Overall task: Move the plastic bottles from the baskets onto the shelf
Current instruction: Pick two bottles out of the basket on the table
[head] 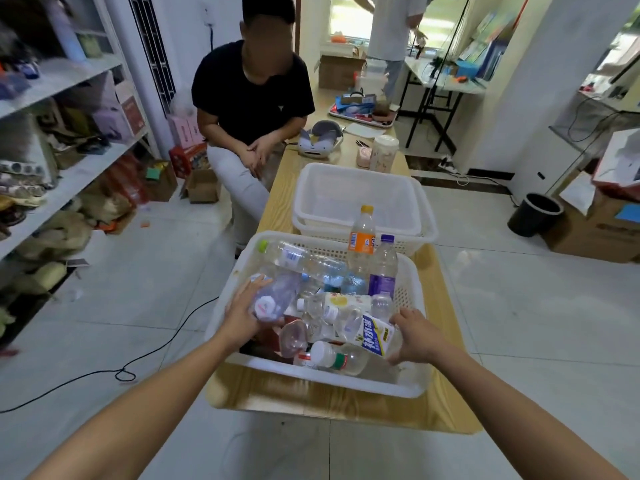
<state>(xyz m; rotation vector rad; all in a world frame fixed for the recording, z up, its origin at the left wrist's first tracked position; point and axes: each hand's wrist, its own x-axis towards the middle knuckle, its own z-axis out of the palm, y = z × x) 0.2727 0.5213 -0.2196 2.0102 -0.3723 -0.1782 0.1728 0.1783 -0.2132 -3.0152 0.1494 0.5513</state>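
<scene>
A white plastic basket point(408, 384) on the near end of a wooden table point(446, 292) holds several empty plastic bottles. My left hand point(242, 311) grips a clear bottle with a white cap point(277, 294) at the basket's left side. My right hand point(414, 336) holds a clear bottle with a white and blue label point(372, 332) at the right side. An orange-labelled bottle point(361, 239) and a purple-labelled bottle point(383, 266) stand upright at the back. The shelf point(74, 174) runs along the left wall, crowded with goods.
Two stacked empty white baskets point(360, 188) sit farther along the table. A person in a black shirt point(251, 98) sits at the table's left. A headset point(320, 140) and a cup point(383, 152) lie beyond. A black cable point(145, 356) crosses the floor; a black bin point(535, 213) stands right.
</scene>
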